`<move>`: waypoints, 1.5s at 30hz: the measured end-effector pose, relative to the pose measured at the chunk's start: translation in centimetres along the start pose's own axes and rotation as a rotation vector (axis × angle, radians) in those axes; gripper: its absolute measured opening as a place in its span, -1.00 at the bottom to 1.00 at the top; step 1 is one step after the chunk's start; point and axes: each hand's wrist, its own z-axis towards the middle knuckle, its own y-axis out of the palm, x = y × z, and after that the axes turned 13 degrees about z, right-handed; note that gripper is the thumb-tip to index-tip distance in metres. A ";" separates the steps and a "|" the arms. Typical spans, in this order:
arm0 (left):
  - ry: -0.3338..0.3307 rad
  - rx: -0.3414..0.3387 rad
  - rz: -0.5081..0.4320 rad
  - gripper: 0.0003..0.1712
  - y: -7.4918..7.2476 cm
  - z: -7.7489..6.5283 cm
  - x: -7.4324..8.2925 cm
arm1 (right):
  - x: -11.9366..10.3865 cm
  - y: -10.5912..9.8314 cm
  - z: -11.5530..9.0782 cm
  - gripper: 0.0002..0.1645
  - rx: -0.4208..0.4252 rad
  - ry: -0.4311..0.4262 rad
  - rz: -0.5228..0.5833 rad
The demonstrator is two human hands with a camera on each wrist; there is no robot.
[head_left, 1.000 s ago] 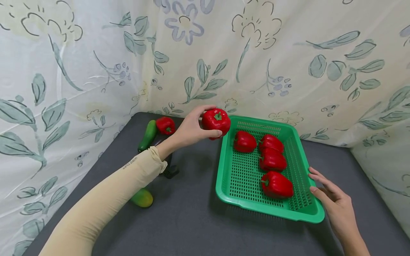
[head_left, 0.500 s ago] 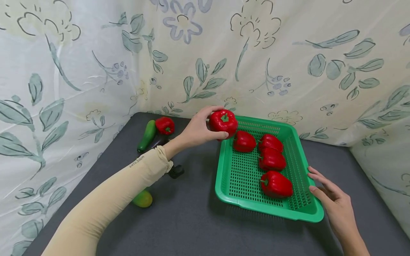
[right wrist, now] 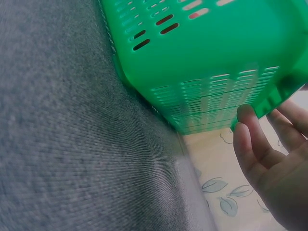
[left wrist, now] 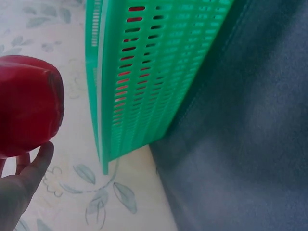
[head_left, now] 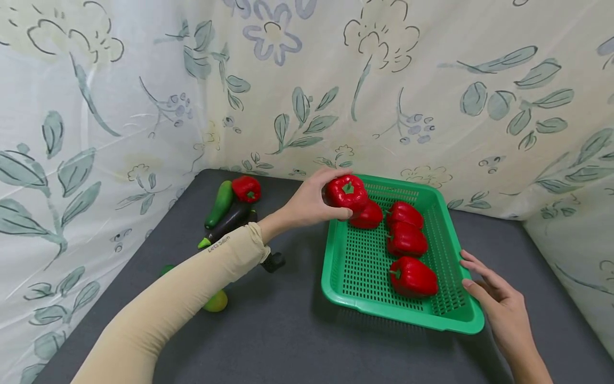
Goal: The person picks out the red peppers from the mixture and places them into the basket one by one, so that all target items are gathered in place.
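My left hand (head_left: 312, 202) grips a red bell pepper (head_left: 346, 193), stem facing me, above the far left rim of a green plastic basket (head_left: 403, 321). In the left wrist view this pepper (left wrist: 29, 106) hangs beside the basket's perforated wall (left wrist: 139, 96), fingers under it. Several more red bell peppers (head_left: 413, 276) lie inside the basket; the held one partly covers one of them. Over at the basket's right side, my right hand (head_left: 501, 306) touches the rim with loosely extended fingers. The right wrist view shows those fingertips (right wrist: 245, 113) against the basket's outer edge.
Left of the basket, on the dark table (head_left: 288, 330), lie a red bell pepper (head_left: 247, 189), a cucumber (head_left: 221, 205) and an eggplant (head_left: 232, 220). A yellow-green fruit (head_left: 217, 302) and a black object (head_left: 273, 262) are partly hidden by my left arm. Floral cloth (head_left: 307, 69) hangs behind.
My left hand has carried the bell pepper rightward and slightly down, from left of the basket to over its far left corner. The right hand and basket have stayed put.
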 end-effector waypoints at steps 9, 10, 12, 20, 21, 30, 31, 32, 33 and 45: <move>-0.017 -0.013 0.008 -0.18 1.2 0.3 -0.1 | 0.0 0.0 0.0 -0.49 -0.004 -0.004 0.005; -0.026 -0.017 0.010 -0.18 1.3 0.3 -0.1 | 0.0 0.0 0.0 -0.49 -0.004 -0.004 0.004; -0.045 -0.030 0.005 -0.19 1.5 0.3 -0.2 | 0.0 0.0 0.0 -0.49 -0.004 -0.006 0.005; -0.087 -0.069 0.014 -0.19 2.2 0.4 -0.3 | 0.0 0.1 0.0 -0.49 -0.007 -0.011 0.008; -0.088 -0.071 0.020 -0.19 2.3 0.5 -0.4 | 0.0 0.1 0.0 -0.49 -0.006 -0.010 0.006; -0.036 -0.112 0.048 -0.15 3.0 0.9 -0.7 | 0.0 0.2 -0.1 -0.49 0.007 -0.006 -0.002; -0.034 -0.117 0.052 -0.16 3.1 0.9 -0.7 | 0.1 0.2 -0.1 -0.49 0.007 -0.007 -0.001; -0.033 -0.124 0.054 -0.17 3.2 0.9 -0.8 | 0.1 0.2 -0.1 -0.49 0.005 -0.008 0.001; -0.035 -0.130 0.059 -0.18 3.3 0.9 -0.8 | 0.2 0.2 -0.1 -0.49 0.004 -0.009 0.003; -0.018 -0.239 0.146 -0.19 4.8 1.6 -1.4 | 0.5 0.2 -0.2 -0.49 -0.011 -0.035 0.009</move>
